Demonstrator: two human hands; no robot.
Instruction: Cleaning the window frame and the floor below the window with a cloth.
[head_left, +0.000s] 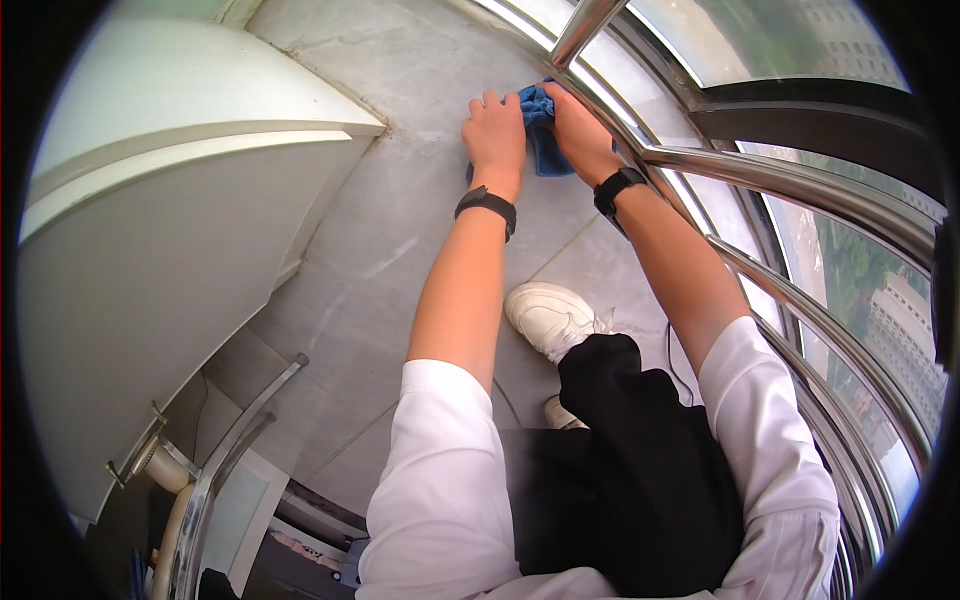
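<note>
A crumpled blue cloth (550, 152) is bunched between my two hands, ahead of me over the grey tiled floor. My left hand (493, 145) grips its left side, the fingers curled and their tips partly out of sight. On the other side, close to the metal railing, my right hand (580, 130) is closed around the cloth, with its thumb side turned toward the left hand. A fold hangs down between the wrists, and a bit of it shows beside the left wrist. Each wrist wears a black band.
A shiny metal railing (800, 190) runs along the right before large windows. On the left stands a white cabinet (190, 250) with a corner jutting toward my hands. A chair-like metal frame (205, 500) is at the lower left. My white shoe (550, 315) rests on the floor tiles (350, 330).
</note>
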